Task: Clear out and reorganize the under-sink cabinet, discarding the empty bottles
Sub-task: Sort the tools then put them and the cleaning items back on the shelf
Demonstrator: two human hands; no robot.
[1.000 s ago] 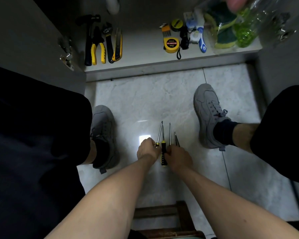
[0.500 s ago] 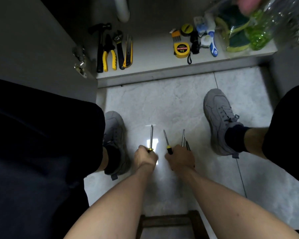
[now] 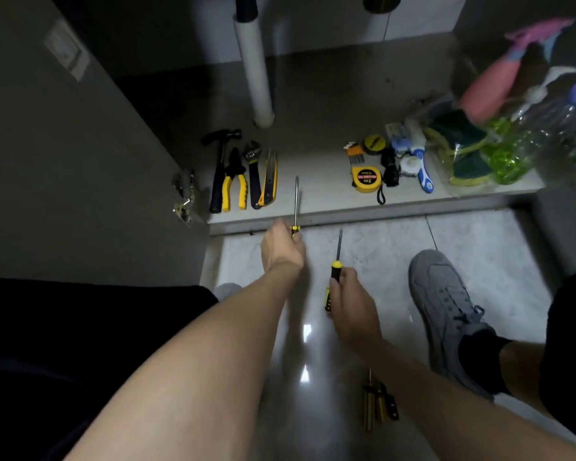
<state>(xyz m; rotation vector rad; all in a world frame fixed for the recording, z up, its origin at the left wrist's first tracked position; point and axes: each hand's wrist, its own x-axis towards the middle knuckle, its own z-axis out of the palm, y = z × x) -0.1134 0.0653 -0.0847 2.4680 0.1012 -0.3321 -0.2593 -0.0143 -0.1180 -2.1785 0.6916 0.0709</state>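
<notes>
You crouched on a pale marble-look floor before the open cabinet, its grey shelf dim under a white drain pipe, a door swung open on your left.

Your left hand was curled round the handle of one screwdriver, its shaft reaching over the shelf's front edge. Your right hand gripped a second screwdriver by its black-and-yellow handle, above the floor just short of the shelf. More screwdrivers lay on the floor under your right forearm; the count was too blurred to tell.

At the shelf's front left corner four tools lay side by side: a hammer, pliers, a wrench and a knife. Right of the middle sat one tape measure among small bits. At the right end, blurred bottles stood, pink, clear and green; you could not count them surely. One grey shoe rested on the floor to the right.
</notes>
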